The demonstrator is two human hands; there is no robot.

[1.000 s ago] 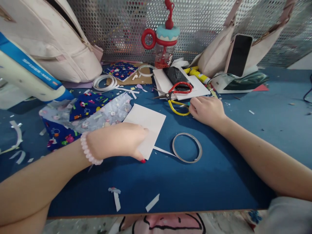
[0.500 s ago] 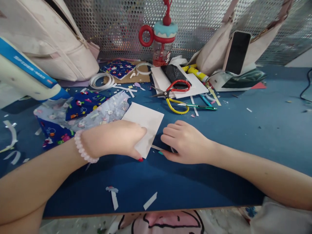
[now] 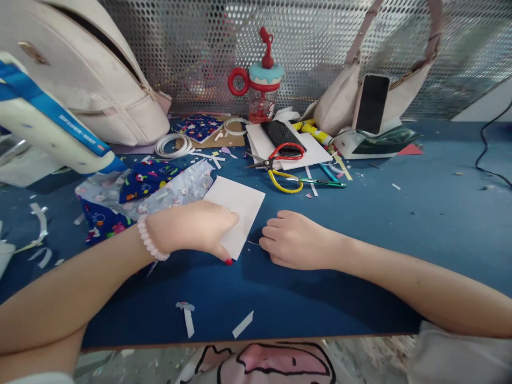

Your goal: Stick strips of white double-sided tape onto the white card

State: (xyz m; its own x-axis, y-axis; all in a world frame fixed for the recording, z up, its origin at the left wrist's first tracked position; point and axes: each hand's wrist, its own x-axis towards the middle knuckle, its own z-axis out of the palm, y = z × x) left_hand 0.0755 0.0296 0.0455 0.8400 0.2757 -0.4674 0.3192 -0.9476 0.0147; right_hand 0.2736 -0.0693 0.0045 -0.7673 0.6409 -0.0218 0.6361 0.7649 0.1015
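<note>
A white square of card or paper [image 3: 245, 205] lies in front of me, slightly tilted, with its left part covered by my left hand [image 3: 198, 228]. The thumb, with a red nail, reaches the card's lower corner, and the fingers grip its left side. My right hand [image 3: 294, 240] is curled into a fist just to the right of the card, knuckles up. A thin pale strip [image 3: 253, 243] runs from near the card's edge towards that fist. Whatever the fist encloses is hidden. Patterned blue and pale fabric or paper [image 3: 106, 216] lies beyond my left wrist.
Scissors [image 3: 285, 165] with red and yellow handles lie ahead, beside a green-handled craft knife [image 3: 320, 182]. Behind them stand a cup [image 3: 262, 93], a handbag [image 3: 340, 93] and a propped phone [image 3: 372, 104]. A backpack [image 3: 108, 96] fills the back left. Paper scraps [image 3: 243, 324] are scattered about.
My right hand has curled tighter, its thumb now hidden, and the strip beside it shows less. My left hand stays on the card. The whole view has shifted slightly.
</note>
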